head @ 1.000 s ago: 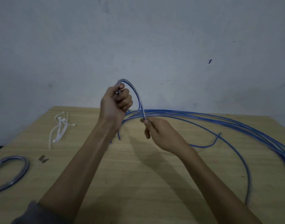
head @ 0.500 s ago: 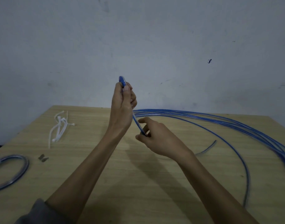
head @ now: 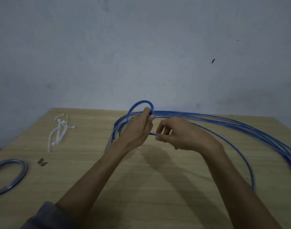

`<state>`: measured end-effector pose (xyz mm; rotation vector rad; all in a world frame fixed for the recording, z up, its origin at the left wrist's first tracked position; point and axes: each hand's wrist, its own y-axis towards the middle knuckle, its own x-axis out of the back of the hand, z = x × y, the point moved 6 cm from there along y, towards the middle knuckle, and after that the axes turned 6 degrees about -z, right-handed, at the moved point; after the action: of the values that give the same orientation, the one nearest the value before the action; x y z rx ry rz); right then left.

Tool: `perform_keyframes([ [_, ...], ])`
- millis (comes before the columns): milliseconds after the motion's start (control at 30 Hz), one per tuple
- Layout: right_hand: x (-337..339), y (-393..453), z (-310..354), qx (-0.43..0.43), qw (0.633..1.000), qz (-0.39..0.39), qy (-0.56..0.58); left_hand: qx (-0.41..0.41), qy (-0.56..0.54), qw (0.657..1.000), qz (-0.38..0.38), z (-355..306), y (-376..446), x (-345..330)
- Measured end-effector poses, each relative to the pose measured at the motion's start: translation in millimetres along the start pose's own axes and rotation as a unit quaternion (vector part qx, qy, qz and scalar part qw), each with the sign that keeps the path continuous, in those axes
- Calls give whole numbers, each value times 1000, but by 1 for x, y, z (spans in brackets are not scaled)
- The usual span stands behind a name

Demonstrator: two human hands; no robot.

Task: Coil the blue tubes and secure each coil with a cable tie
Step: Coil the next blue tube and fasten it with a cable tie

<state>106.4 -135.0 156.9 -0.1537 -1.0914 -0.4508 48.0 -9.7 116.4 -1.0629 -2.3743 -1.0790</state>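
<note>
Left hand [head: 138,128] raised, gripping blue tube [head: 139,104] loop, right hand [head: 179,134] pinching its end.

Blue tubes [head: 224,120], white cable ties [head: 59,132] (a pale bunch), light wood-grain table [head: 158,187].

Views: one, head-worn.
Facing: forward and down over the wooden table [head: 158,187] toward the far wall [head: 141,47].
Nearness: close, forearms entering from the near edge.
</note>
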Motion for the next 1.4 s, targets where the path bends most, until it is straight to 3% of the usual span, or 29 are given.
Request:
perform_keyframes([
  [167, 17, -7, -8, 8, 987, -31, -157, 3, 74, 993, 89, -12, -7, -16],
  [300, 31, -6, -11, 22, 980, -112, -163, 39, 4, 994, 104, -19, -9, -12],
  [400, 50, -7, -13, 41, 979, -178, -93, 111, -84, 985, 103, -20, -11, -6],
  [500, 56, -14, -13, 44, 988, -148, -9, 130, -99, 980, 116, -21, -13, -9],
  [667, 52, -21, -23, 31, 997, -39, -64, 137, -154, 963, 173, -23, -13, -9],
  [900, 51, -21, -26, 38, 998, -27, -46, 163, -224, 934, 226, -26, -14, -8],
  [1033, 56, -21, -21, 84, 993, -62, 49, 175, -300, 907, 237, -27, -15, -5],
  [1133, 59, -16, -19, 108, 987, -105, 62, 191, -357, 887, 222, -29, -12, 1],
  [1233, 58, -11, -17, 118, 979, -149, 66, 211, -402, 877, 157, -24, -5, 9],
  [1400, 45, -2, -9, 121, 971, -197, 62, 235, -516, 820, 71, -19, 3, 16],
])
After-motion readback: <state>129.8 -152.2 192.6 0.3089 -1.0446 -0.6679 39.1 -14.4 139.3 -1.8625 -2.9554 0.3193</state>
